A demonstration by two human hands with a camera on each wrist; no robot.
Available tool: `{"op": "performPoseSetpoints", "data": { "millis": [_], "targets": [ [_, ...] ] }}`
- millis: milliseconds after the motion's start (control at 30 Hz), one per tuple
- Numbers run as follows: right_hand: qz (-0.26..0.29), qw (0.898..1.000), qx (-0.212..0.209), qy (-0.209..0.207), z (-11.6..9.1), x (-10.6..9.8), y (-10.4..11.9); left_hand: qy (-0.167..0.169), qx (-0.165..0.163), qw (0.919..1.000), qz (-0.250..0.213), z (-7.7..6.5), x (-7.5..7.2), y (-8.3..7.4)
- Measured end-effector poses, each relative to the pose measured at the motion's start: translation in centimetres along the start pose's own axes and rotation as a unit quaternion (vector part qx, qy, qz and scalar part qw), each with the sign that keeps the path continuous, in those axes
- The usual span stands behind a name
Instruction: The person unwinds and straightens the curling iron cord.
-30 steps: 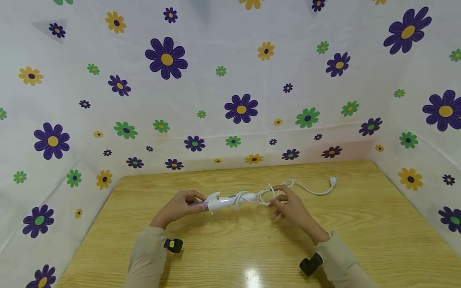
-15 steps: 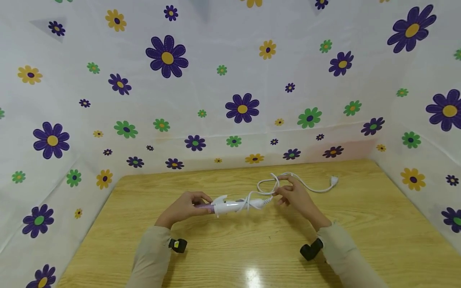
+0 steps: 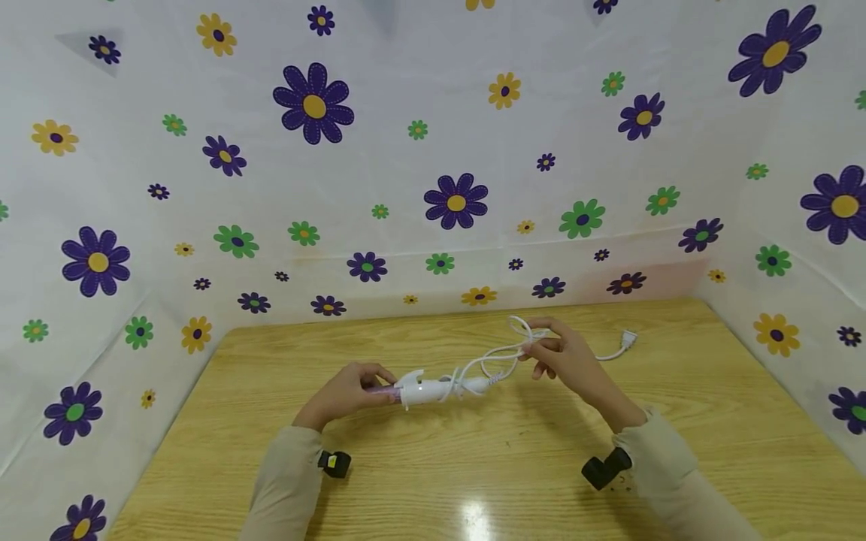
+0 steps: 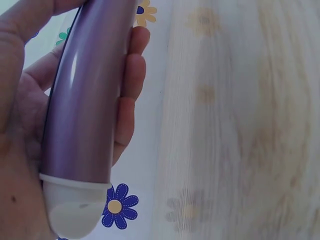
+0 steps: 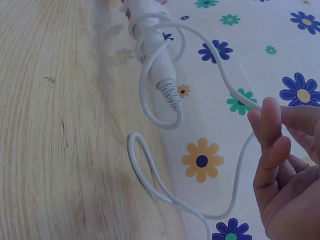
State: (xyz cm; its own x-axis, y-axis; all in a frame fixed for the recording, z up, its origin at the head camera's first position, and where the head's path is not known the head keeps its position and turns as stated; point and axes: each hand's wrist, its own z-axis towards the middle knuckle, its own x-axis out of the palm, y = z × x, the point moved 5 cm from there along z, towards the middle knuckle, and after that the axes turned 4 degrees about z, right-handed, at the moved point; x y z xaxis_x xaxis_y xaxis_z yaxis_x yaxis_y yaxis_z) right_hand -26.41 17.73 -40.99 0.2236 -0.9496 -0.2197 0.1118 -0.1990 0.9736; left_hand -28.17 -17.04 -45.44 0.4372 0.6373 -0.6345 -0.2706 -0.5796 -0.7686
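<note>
My left hand [image 3: 345, 394] grips a curling iron by its purple barrel [image 4: 87, 100], the fingers wrapped round it and the white end cap [image 4: 75, 212] near the palm. The white handle [image 3: 428, 391] points right, its clamp lever standing up beside the left fingers. White power cord [image 5: 235, 92] winds loosely round the handle in a few turns. Between thumb and fingertips, my right hand [image 3: 568, 364] pinches a stretch of that cord, raised to the right of the handle. A slack loop hangs below the pinch in the right wrist view.
The cord's plug [image 3: 629, 340] lies on the wooden table [image 3: 419, 473] at the far right. Flower-printed white cloth [image 3: 392, 173] walls off the table's back and both sides. Black cameras [image 3: 334, 463] are strapped at both wrists.
My right hand has drawn cord up and away to the right, leaving the windings round the handle looser. The left hand, with the curling iron, has shifted slightly right.
</note>
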Motion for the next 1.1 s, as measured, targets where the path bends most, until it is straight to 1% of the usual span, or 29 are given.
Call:
{"op": "performPoseSetpoints", "data": {
  "millis": [133,267,467,633,867,967,1100],
  "targets": [
    [-0.002,1.0,-0.008,0.0,-0.9,-0.4,0.2,-0.008,-0.002,1.0,-0.003,-0.2,-0.2,0.5],
    [-0.002,1.0,-0.022,0.008,-1.7,-0.9,0.3,-0.017,-0.012,0.9998,-0.004,-0.4,-0.6,0.9],
    [0.008,0.999,-0.037,0.013,-3.0,-2.1,-0.2,-0.031,-0.014,0.9994,0.008,-0.8,-1.1,1.2],
    [0.021,0.999,-0.039,0.005,-3.7,-3.1,-1.5,-0.036,-0.01,0.9993,0.007,-1.1,-1.4,1.1],
    [0.033,0.999,-0.022,-0.023,-4.0,-4.5,-3.6,-0.031,-0.002,0.9995,-0.008,-1.2,-1.4,1.4],
    [0.055,0.998,-0.014,-0.034,-4.2,-5.3,-4.6,-0.03,-0.006,0.9994,-0.013,-1.1,-1.4,1.5],
    [0.064,0.997,-0.003,-0.049,-4.5,-6.2,-5.8,-0.033,-0.009,0.9994,-0.008,-0.9,-1.3,1.4]
  ]
}}
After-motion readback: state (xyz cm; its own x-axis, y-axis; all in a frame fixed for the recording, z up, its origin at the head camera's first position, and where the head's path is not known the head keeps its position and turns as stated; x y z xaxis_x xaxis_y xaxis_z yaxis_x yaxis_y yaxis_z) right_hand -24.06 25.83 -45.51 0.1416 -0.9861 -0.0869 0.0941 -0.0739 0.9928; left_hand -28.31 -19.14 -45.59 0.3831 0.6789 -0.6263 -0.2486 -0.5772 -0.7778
